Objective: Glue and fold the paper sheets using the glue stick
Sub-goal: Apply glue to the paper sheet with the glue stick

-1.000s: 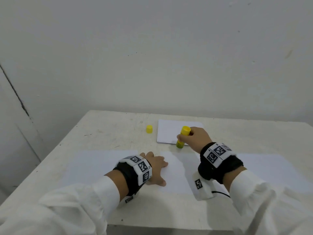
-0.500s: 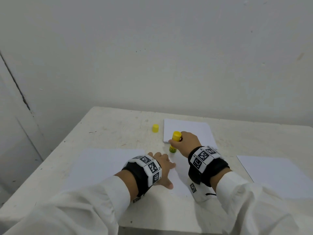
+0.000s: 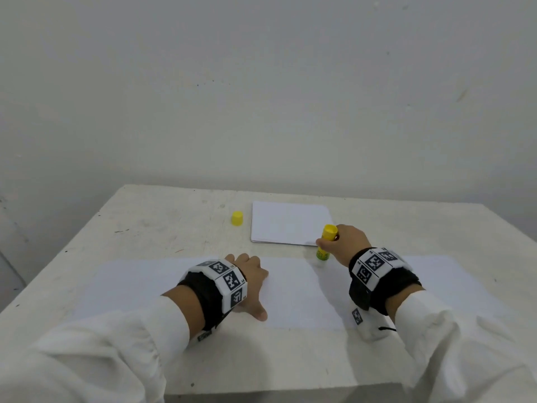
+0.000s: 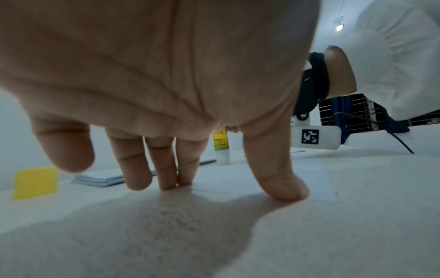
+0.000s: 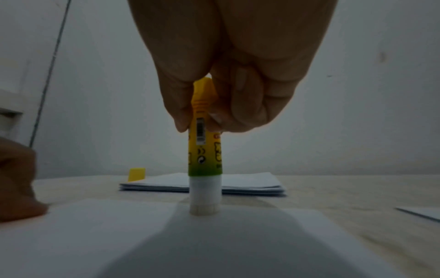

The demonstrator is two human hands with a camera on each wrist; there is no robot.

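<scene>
My right hand grips the yellow-green glue stick near its top and holds it upright. In the right wrist view the glue stick has its white tip pressed on the far edge of a white paper sheet. My left hand lies flat on the left part of that sheet. Its straight fingers and thumb press the paper down. The stick's yellow cap stands by itself on the table farther back.
A stack of white sheets lies behind the glue stick, right of the cap. More white paper lies flat on the left and on the right. The table ends at a plain wall behind.
The glue stick first slid left along the sheet's far edge toward my left hand, then back to the right. My left hand has stayed pressed on the sheet.
</scene>
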